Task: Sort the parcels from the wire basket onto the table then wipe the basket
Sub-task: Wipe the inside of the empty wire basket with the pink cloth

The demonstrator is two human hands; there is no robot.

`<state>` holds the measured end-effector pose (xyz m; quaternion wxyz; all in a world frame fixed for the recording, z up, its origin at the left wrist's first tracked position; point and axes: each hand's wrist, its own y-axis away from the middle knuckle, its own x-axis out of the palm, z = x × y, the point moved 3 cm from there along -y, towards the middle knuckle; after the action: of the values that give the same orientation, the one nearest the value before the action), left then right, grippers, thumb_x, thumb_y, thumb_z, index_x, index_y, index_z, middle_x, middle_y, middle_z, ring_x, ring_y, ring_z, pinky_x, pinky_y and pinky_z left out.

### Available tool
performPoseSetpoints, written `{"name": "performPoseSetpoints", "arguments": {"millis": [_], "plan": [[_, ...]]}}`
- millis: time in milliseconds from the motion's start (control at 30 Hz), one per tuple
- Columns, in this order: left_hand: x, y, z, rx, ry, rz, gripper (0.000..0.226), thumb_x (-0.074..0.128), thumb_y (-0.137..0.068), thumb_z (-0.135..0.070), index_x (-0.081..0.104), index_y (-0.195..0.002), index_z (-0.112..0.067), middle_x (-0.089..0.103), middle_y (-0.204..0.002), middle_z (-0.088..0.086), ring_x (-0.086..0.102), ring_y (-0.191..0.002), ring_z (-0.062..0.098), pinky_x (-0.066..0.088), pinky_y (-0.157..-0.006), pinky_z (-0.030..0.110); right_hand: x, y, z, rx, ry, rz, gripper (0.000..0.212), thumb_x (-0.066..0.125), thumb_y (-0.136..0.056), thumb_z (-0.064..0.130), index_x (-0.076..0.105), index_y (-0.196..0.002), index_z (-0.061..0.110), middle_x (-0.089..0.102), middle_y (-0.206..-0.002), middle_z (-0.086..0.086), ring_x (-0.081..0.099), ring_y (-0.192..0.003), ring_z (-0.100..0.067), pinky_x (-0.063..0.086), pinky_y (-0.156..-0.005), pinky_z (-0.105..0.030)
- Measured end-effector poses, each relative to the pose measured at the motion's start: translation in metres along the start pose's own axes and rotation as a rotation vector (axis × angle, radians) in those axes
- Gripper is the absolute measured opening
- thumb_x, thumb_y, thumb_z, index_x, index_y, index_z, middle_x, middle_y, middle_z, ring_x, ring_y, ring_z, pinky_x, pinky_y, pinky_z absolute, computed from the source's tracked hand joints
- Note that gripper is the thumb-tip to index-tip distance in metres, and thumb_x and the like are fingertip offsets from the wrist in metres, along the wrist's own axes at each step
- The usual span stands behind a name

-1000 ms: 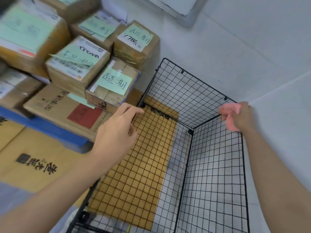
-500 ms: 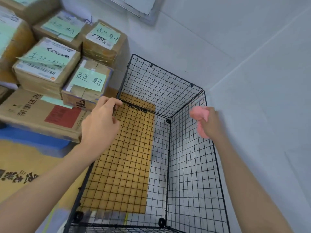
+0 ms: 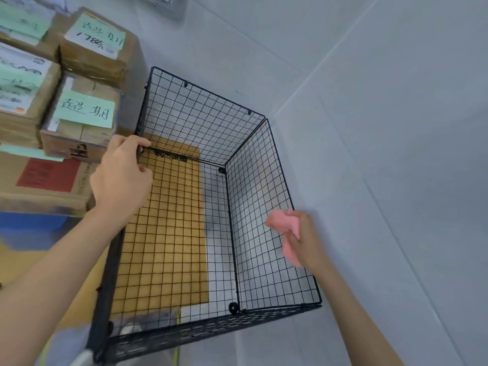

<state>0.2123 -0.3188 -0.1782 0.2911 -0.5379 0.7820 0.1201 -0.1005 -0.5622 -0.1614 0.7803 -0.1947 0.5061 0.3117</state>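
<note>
Both bare forearms reach forward, the left from the lower left, the right from the lower right. The left hand [image 3: 121, 175] shows its back to the camera, its fingers [image 3: 141, 142] curled over the basket [image 3: 277, 159] rim near a far corner. The right hand [image 3: 309, 241] is lower and nearer, wrist straight, fingers closed round a cloth [image 3: 286, 229] at the opposite rim. The cloth seems to touch the wire, though blur leaves that unsure.

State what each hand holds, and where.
Left hand grips the wire basket by its left rim, far corner; right hand clutches a bunched pink cloth.
</note>
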Motion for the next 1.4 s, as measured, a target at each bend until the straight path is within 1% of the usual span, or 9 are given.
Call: {"name": "performPoseSetpoints", "arguments": {"millis": [67,133,300,433,600,733,933,1267,1400], "plan": [[-0.001,0.001,-0.001,-0.009,0.005,0.001,0.046,0.058,-0.085,0.002,0.057,-0.125,-0.022,0.049,-0.129,0.005,0.058,-0.098,0.034,0.041,-0.07,0.041,-0.002,0.027,-0.002,0.005,-0.006,0.009,0.041,0.052,-0.096,0.001,0.041,-0.127,0.025,0.041,-0.134,-0.003,0.041,-0.119,0.014,0.033,-0.105,-0.013],[-0.001,0.001,-0.002,-0.016,0.005,0.006,0.046,0.059,-0.085,0.002,0.057,-0.124,-0.022,0.048,-0.131,0.006,0.058,-0.098,0.035,0.039,-0.072,0.042,-0.003,0.051,-0.007,0.006,-0.005,0.012,0.037,0.05,-0.096,0.006,0.041,-0.127,0.025,0.042,-0.133,-0.003,0.039,-0.124,0.012,0.031,-0.103,-0.006],[-0.003,0.0,-0.001,-0.016,0.033,0.017,0.046,0.058,-0.085,0.001,0.057,-0.125,-0.022,0.048,-0.13,0.006,0.058,-0.097,0.035,0.045,-0.077,0.048,-0.005,0.089,-0.019,0.066,-0.001,0.049,0.036,0.052,-0.093,0.012,0.046,-0.119,0.037,0.048,-0.128,0.01,0.051,-0.118,0.001,0.038,-0.096,-0.014],[-0.001,0.001,-0.003,-0.003,0.051,0.042,0.046,0.06,-0.085,0.0,0.057,-0.125,-0.022,0.048,-0.129,0.005,0.059,-0.097,0.034,0.047,-0.077,0.05,-0.01,0.089,-0.018,0.035,0.068,0.095,0.047,0.055,-0.095,0.003,0.041,-0.12,0.041,0.042,-0.131,0.018,0.045,-0.121,0.011,0.033,-0.097,-0.006],[-0.001,0.0,-0.002,0.011,0.069,0.047,0.044,0.062,-0.086,-0.001,0.056,-0.125,-0.02,0.048,-0.129,0.005,0.057,-0.091,0.029,0.044,-0.07,0.042,-0.007,0.047,-0.001,0.001,0.14,0.074,0.041,0.055,-0.092,-0.001,0.048,-0.122,0.025,0.038,-0.124,0.012,0.047,-0.113,0.014,0.033,-0.093,-0.002],[0.001,-0.001,0.0,0.019,0.119,0.037,0.045,0.062,-0.085,0.002,0.056,-0.124,-0.019,0.048,-0.126,0.003,0.053,-0.08,0.02,0.045,-0.066,0.041,-0.006,-0.004,0.013,-0.02,0.179,0.051,0.039,0.055,-0.091,-0.002,0.051,-0.127,0.013,0.038,-0.125,0.006,0.053,-0.106,-0.008,0.035,-0.092,-0.016],[0.002,0.0,0.001,0.032,0.139,0.017,0.044,0.061,-0.085,0.002,0.056,-0.122,-0.021,0.049,-0.122,-0.002,0.053,-0.08,0.02,0.045,-0.064,0.039,-0.001,-0.102,0.029,-0.015,0.237,0.05,0.042,0.054,-0.089,-0.004,0.049,-0.129,0.006,0.04,-0.128,-0.012,0.054,-0.11,-0.026,0.043,-0.096,-0.034],[-0.001,0.001,0.001,-0.008,0.156,0.013,0.046,0.061,-0.085,0.0,0.056,-0.119,-0.029,0.045,-0.116,-0.014,0.054,-0.072,0.005,0.049,-0.062,0.037,0.009,-0.236,0.041,-0.012,0.442,0.035,0.039,0.055,-0.092,0.001,0.046,-0.13,-0.001,0.041,-0.13,-0.022,0.051,-0.113,-0.038,0.04,-0.095,-0.042],[0.0,0.0,0.001,-0.011,0.148,0.02,0.044,0.061,-0.085,-0.002,0.056,-0.116,-0.032,0.043,-0.114,-0.017,0.056,-0.074,0.006,0.052,-0.062,0.038,0.015,-0.274,0.043,-0.072,0.525,-0.04,0.035,0.055,-0.09,0.001,0.049,-0.125,-0.002,0.042,-0.129,-0.023,0.053,-0.109,-0.042,0.044,-0.095,-0.047]]}}
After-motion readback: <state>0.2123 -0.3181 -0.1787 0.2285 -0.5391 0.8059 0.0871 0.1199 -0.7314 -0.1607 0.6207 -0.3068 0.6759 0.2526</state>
